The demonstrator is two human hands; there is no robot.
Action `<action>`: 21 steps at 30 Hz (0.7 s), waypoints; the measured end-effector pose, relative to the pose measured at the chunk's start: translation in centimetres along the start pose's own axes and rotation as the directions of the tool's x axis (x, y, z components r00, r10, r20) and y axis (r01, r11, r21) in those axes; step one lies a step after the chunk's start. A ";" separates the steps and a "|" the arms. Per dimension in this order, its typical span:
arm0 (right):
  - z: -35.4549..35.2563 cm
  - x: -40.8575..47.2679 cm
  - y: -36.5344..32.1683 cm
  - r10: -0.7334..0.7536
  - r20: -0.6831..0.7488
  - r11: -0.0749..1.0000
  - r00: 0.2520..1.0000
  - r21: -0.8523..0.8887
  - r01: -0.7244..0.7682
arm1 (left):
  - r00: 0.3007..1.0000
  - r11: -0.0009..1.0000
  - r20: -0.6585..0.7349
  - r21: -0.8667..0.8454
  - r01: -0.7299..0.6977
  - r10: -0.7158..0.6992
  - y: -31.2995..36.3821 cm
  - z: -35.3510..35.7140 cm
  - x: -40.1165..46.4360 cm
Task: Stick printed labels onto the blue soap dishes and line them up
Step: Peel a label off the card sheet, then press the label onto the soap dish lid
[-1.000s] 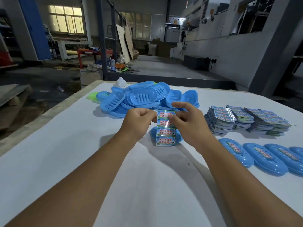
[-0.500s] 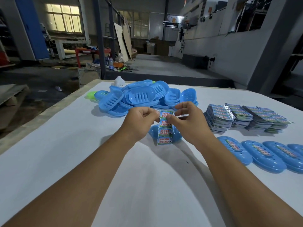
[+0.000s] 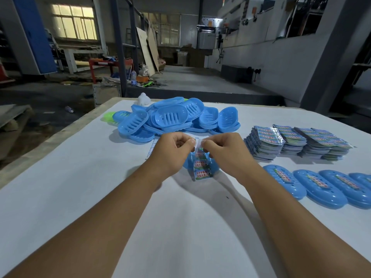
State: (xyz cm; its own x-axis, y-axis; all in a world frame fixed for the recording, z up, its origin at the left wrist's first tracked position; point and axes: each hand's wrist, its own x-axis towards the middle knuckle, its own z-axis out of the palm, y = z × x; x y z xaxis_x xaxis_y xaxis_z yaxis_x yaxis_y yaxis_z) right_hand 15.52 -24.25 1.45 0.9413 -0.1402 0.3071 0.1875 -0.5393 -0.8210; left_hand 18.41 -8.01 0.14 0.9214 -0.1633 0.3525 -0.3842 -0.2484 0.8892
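Your two hands meet over the middle of a white table (image 3: 80, 197). Your left hand (image 3: 170, 151) and your right hand (image 3: 224, 153) each pinch the top edge of a strip of printed labels (image 3: 201, 167) between thumb and curled fingers, thumbs almost touching. The strip hangs down from your fingertips, showing several colourful labels stacked one above the other.

Directly beneath the strip and your hands lies one blue soap dish (image 3: 187, 163), mostly hidden; only its rim shows between your wrists.

Farther from you, a loose pile of blue soap dishes (image 3: 172, 119) sits heaped, many with slotted insides facing up. A green item (image 3: 109, 116) peeks out at the pile's left edge, and a small white object (image 3: 143, 99) sits behind it near the table's far edge.

To your right, stacks of label sheets (image 3: 297, 142) stand side by side. Nearer you on the right, a row of labelled dishes (image 3: 321, 185) lies upside down, each touching or just beside the next, each with a label on top.
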 end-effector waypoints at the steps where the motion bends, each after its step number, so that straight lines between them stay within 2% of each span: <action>1: -0.1 0.1 0.1 0.020 -0.014 1.000 1.000 0.002 -0.020 | 1.000 1.000 -0.023 0.029 0.012 -0.011 -0.1 0.0 0.1; 5: -1.0 0.5 0.5 0.113 -0.092 0.993 0.989 0.051 -0.109 | 0.989 0.981 -0.127 0.168 0.094 -0.073 -0.5 -0.5 0.6; 7: -1.2 0.7 0.9 0.124 -0.107 0.992 0.986 -0.019 -0.127 | 0.978 0.943 -0.177 0.291 0.160 -0.111 -0.8 -1.1 0.8; 9: -1.3 0.7 1.2 0.120 -0.129 0.986 0.984 -0.101 -0.133 | 0.965 0.840 -0.237 0.496 0.221 -0.114 -1.2 -1.9 0.9; 12: -1.3 0.5 1.2 0.108 -0.127 0.977 0.986 -0.171 -0.129 | 0.955 0.595 -0.290 0.757 0.270 -0.065 -2.0 -3.4 1.3; 17: -0.6 0.0 0.9 0.072 -0.087 0.975 0.994 -0.206 -0.089 | 0.944 0.352 -0.300 0.876 0.331 -0.139 -2.6 -5.3 1.5; 18: -0.5 0.0 0.9 0.074 -0.086 0.976 0.994 -0.201 -0.090 | 0.943 0.335 -0.312 0.882 0.333 -0.116 -2.5 -5.3 1.4; 19: -0.4 0.0 0.8 0.075 -0.084 0.977 0.994 -0.192 -0.089 | 0.944 0.366 -0.323 0.873 0.322 -0.060 -2.3 -5.2 1.4; 20: -0.4 -0.1 0.8 0.073 -0.084 0.979 0.994 -0.187 -0.087 | 0.944 0.462 -0.329 0.840 0.285 0.017 -2.0 -5.0 1.3; 21: -0.3 -0.1 0.6 0.067 -0.089 0.978 0.994 -0.189 -0.083 | 0.941 0.606 -0.328 0.766 0.215 0.082 -1.6 -4.6 1.1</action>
State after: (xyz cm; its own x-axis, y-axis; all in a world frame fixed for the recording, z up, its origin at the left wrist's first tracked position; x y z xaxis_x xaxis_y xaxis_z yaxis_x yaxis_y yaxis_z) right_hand 15.46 -24.81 1.04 0.9232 -0.2490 0.2929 0.0524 -0.6731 -0.7377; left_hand 20.34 -3.44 0.45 0.8545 0.1394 0.5004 -0.0792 -0.9171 0.3907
